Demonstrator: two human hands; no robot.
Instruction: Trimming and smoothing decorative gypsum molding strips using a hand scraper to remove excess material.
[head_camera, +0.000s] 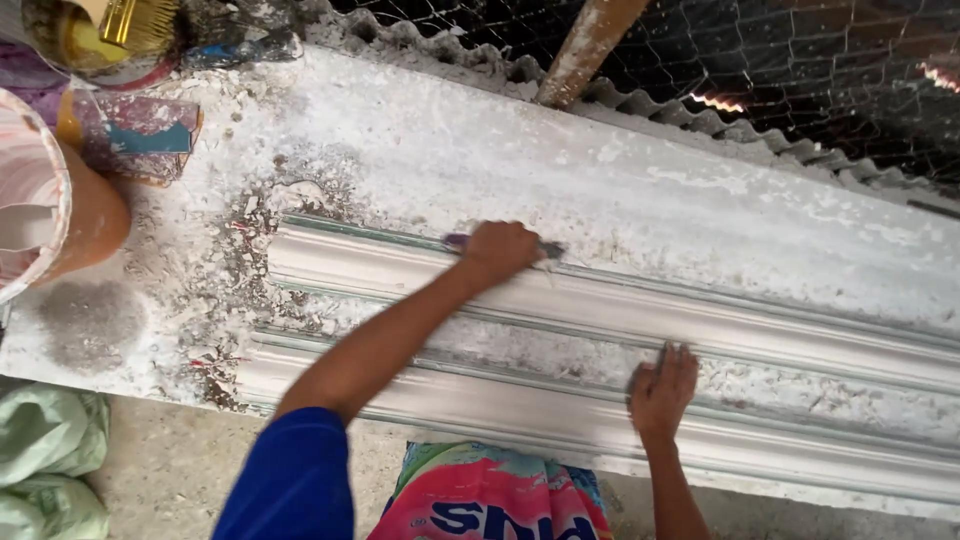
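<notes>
Two long white plaster mouldings lie side by side on a plaster-crusted white table (420, 140). My left hand (500, 250), on an arm in a blue sleeve, is closed around a small purple-handled scraper (455, 241), with the blade pressed on the top edge of the far moulding (700, 315). My right hand (662, 390) rests flat, fingers spread, on the near moulding (500, 405) and the crumbly strip between the two pieces.
A yellow bucket with a brush (100, 30) stands at the top left, above a pink-and-white container (30, 190). Green bags (45, 460) lie on the floor at the lower left. Corrugated sheet, wire mesh (800, 70) and a wooden pole (585, 45) border the far edge.
</notes>
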